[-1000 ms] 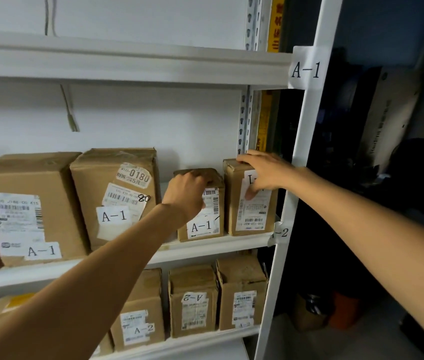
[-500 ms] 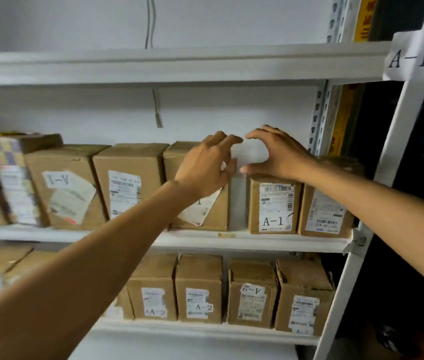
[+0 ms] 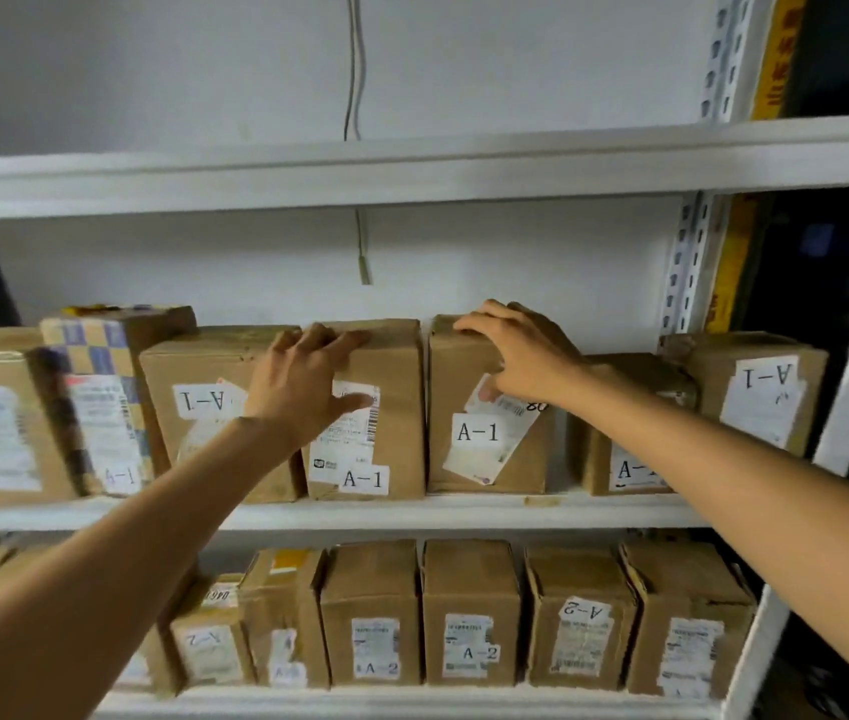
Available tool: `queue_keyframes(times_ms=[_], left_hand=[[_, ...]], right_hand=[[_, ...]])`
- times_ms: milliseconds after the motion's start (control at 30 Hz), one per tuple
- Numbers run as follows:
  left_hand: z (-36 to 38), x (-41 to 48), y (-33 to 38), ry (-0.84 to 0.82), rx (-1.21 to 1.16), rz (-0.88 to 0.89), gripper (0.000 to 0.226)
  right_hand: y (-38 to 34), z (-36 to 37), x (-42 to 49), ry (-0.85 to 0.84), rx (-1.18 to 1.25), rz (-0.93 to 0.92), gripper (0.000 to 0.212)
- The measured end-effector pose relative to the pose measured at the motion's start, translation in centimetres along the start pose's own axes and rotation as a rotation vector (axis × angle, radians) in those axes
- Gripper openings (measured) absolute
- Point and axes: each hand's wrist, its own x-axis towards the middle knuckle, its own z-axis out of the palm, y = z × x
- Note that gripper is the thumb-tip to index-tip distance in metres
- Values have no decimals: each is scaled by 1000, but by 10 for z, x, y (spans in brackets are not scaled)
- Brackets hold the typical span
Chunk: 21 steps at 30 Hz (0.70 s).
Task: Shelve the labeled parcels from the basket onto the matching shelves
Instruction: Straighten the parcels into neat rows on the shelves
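Up close, left hand [image 3: 308, 392] and right hand [image 3: 521, 356], fingers splayed flat on boxy cardboard parcels [image 3: 391, 356]

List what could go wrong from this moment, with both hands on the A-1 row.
The left hand and right hand rest on two neighbouring A-1 boxes in a tightly packed row; pushing either could shove neighbours askew. The peeling label under the right hand might tear further.
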Motion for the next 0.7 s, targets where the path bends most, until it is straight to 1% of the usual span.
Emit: queue_keyframes(times_ms=[100,333,567,633,700], left_hand=[[4,6,4,57,-41,5,75],[13,12,13,80,-86,9,76],[6,9,23,37,-75,-35,78],[3,9,24,24,-98,-20,78],[-1,9,20,-25,-148,10,80]], right_hand=[[-2,0,-5,19,5,50,71],[8,-6,-16,35,56,105,69],[10,-9,-18,14,63,119,69],[9,-9,-19,24,66,120,69],[8,-11,-19,2,59,116,70]])
